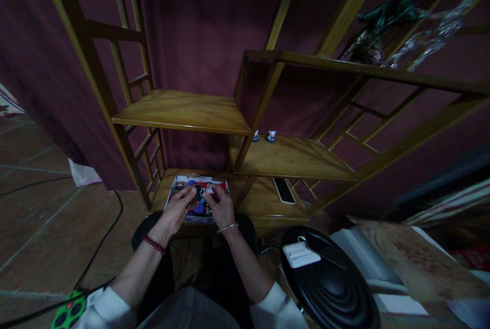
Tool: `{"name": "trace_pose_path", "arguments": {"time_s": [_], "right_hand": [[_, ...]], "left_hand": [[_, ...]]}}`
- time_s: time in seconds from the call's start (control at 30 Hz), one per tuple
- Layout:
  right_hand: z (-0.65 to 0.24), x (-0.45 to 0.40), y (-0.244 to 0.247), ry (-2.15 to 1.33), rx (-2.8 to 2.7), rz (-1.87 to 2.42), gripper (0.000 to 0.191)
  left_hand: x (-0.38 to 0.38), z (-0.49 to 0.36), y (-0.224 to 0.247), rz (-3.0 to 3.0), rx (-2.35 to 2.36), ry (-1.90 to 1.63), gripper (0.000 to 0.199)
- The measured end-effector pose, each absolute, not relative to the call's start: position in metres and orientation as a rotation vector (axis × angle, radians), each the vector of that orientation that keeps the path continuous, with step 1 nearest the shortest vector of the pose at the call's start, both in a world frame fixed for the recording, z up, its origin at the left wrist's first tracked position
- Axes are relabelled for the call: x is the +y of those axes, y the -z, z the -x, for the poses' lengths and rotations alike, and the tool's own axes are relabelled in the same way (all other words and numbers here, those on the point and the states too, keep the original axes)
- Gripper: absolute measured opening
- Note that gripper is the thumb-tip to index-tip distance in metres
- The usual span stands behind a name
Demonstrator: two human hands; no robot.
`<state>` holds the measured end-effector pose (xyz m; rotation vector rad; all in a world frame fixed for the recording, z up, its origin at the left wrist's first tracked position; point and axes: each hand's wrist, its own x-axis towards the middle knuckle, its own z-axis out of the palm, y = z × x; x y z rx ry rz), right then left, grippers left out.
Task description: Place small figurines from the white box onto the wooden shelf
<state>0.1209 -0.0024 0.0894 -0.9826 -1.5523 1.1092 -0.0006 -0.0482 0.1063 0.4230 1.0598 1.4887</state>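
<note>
A shallow box (171, 197) of small colourful items stands on the bottom shelf, straight ahead. Above it, my left hand (179, 209) pinches the dark base of a small figurine (202, 191). My right hand (221, 206) closes its fingers on the white upper part of the same figurine from the right. Among the items in the box is a round purple piece (198, 209). Two similar small figurines, one at the post (255, 136) and one beside it (271, 136), stand on the middle shelf to the right.
A wooden shelf unit (184, 109) rises around the box, with a board above it. A phone (284, 190) lies on the lower shelf. To my right is a black ribbed object (333, 283) with a white item (300, 254) on top. Cables (111, 239) cross the floor at left.
</note>
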Motion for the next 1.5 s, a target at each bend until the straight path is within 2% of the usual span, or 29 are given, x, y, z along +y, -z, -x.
{"name": "trace_pose_path", "arguments": {"time_s": [0.4, 0.83, 1.5], "right_hand": [[-0.126, -0.017, -0.118, -1.232, -1.512, 0.841, 0.022], [-0.133, -0.031, -0.136, -1.147, -1.551, 0.851, 0.019], [-0.139, -0.034, -0.144, -0.889, -1.782, 0.878, 0.019]], "left_hand": [[-0.067, -0.005, -0.135, -0.325, 0.957, -1.557, 0.02], [-0.079, -0.008, -0.144, -0.508, 0.851, -1.512, 0.032], [-0.083, -0.008, -0.15, -0.564, 0.98, -1.482, 0.03]]}}
